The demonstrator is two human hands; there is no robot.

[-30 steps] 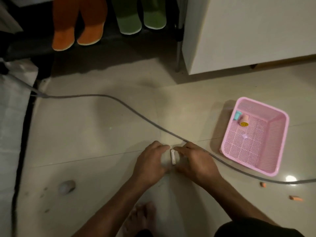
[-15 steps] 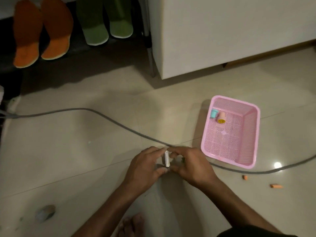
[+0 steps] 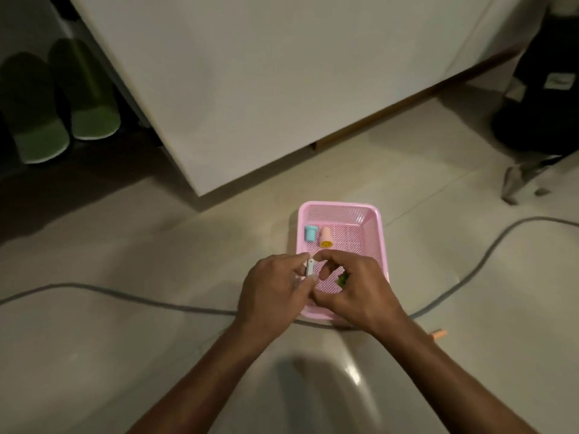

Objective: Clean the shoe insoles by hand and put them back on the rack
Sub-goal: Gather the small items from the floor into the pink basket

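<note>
While both hands meet above the pink basket (image 3: pixel 374 233), left hand (image 3: pixel 275 289) grip pinching small white piece (image 3: pixel 310 267), right hand (image 3: pixel 354 286) grip curled beside it.

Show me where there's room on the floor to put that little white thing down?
Bare tiles lie left of the left hand, between the grey cable and the white cabinet. More lie right of the pink basket, inside the cable's curve. It is crowded where both hands hold the small white object over the basket.
</note>
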